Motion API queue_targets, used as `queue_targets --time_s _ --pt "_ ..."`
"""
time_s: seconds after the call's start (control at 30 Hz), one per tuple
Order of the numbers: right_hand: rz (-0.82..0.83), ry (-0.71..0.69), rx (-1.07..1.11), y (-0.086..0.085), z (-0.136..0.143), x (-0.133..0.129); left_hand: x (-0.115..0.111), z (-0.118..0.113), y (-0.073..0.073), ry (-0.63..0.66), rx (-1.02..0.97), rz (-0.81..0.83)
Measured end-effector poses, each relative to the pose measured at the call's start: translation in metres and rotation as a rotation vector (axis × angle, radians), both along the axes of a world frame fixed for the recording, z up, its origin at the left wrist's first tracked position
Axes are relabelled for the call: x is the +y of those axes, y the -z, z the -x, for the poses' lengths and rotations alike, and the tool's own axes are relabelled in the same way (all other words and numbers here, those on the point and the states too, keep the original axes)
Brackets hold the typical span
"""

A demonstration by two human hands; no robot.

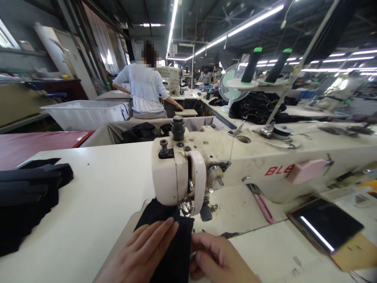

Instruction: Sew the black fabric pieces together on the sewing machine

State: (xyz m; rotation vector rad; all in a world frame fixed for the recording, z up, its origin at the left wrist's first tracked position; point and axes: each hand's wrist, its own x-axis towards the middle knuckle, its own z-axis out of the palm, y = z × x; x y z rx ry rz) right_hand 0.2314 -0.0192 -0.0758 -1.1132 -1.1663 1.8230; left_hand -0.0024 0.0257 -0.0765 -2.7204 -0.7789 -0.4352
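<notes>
A strip of black fabric (173, 243) is seen at the bottom centre of the frame, its long axis running from the lower edge up toward the needle area of the sewing machine (224, 165); its far end points under the machine head. The left hand (141, 253) is laid flat on the strip's left part, fingers extended and close together. The right hand (219, 257) is placed at the strip's right edge with fingers curled; the edge appears pinched, though the fingertips are partly hidden. To the left of the strip, a broad bare stretch of white table (97, 204) is left open. At the left edge of the frame, a stack of black cut pieces (26, 196) is lying well apart from the hands. At lower right, a dark glossy slab (326, 224) is resting on brown card. Farther off, in the upper middle of the frame, a seated person (145, 84) is seen from behind, beside a white bin (85, 114).
</notes>
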Motion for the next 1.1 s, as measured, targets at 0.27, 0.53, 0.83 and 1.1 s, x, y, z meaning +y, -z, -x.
queue_targets --time_s 0.27,0.53,0.83,1.1 --pt "0.092 0.149 0.093 0.014 0.008 0.021 0.01 -0.003 0.002 0.134 -0.111 0.204" --pt "0.09 0.24 0.092 0.021 0.014 0.025 0.019 -0.045 -0.011 -0.083 -0.549 0.655" --pt "0.0 0.251 -0.03 0.026 0.013 0.023 0.028 -0.058 0.0 -0.279 -0.524 0.806" --pt "-0.045 0.328 -0.168 0.026 0.026 0.006 0.042 -0.058 -0.03 -0.46 -0.334 1.048"
